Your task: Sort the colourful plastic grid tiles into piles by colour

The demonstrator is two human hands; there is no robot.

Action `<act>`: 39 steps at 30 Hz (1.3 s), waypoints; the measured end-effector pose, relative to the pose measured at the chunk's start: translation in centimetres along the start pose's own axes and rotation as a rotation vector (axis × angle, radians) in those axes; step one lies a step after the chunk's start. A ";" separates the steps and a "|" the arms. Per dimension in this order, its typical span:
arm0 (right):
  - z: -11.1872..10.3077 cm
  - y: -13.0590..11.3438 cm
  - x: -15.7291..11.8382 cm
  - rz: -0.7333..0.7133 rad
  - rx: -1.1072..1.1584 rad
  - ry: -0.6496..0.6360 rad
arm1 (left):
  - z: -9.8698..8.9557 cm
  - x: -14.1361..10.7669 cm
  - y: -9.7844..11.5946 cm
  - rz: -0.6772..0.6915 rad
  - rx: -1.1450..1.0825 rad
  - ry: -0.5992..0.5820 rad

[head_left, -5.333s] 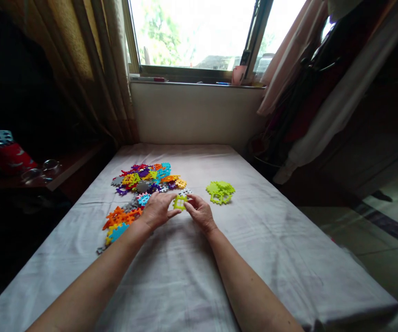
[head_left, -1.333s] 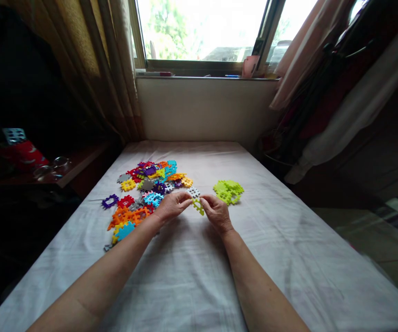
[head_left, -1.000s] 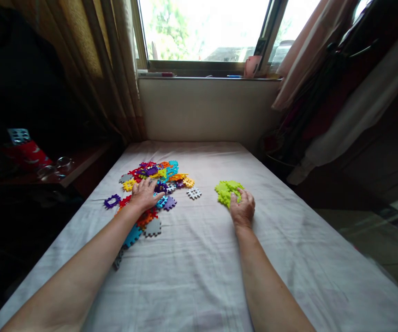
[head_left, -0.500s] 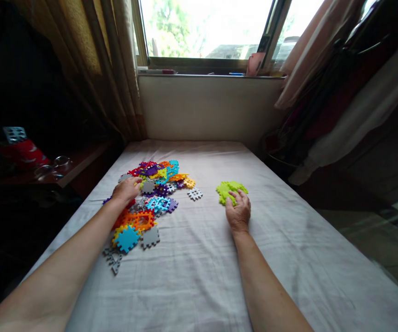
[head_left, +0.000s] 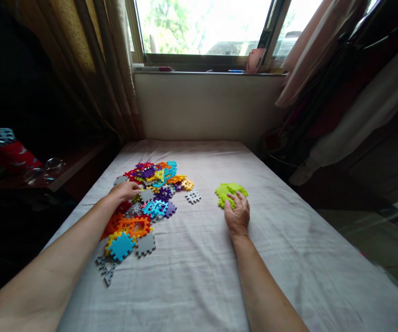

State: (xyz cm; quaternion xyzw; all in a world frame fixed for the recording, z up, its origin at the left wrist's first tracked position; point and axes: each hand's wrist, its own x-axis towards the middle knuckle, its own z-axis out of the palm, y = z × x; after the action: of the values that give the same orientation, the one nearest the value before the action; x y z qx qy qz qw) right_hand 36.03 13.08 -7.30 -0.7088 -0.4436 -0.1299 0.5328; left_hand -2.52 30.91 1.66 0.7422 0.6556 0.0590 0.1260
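A heap of colourful toothed plastic building tiles lies on the left half of the sheet. My left hand reaches into the heap's left side, fingers drawn together beside a grey tile; what they pinch, if anything, is hidden. To the right, apart from the heap, sits a small group of lime-green tiles. My right hand rests at its near edge, fingers apart and touching the tiles without gripping them.
A pale sheet covers the bed-like surface. Beyond it, a window ledge holds a pink cup. Glasses and a red container stand on a dark side table at left. Clothes hang at right.
My left hand has shifted slightly within the heap and its fingers have drawn closer together. My right hand stays on the lime-green tiles. The view has moved a little.
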 end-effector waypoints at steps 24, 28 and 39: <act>-0.5 -0.7 0.1 -0.030 0.069 0.026 | -4.0 -3.3 -0.1 -0.098 -0.369 0.014; -1.0 -2.7 -0.1 -0.022 0.211 -0.124 | -4.2 -5.2 3.3 -0.025 -0.569 0.006; -1.4 -7.6 -1.4 0.172 0.590 -0.502 | 6.4 -11.4 16.6 0.245 -0.862 -0.248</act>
State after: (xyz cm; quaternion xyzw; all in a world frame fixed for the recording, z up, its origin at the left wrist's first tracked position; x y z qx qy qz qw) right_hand 29.81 11.47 -2.75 -0.5694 -0.5174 0.2256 0.5976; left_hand 13.52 17.11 0.79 0.6955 0.4587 0.2517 0.4925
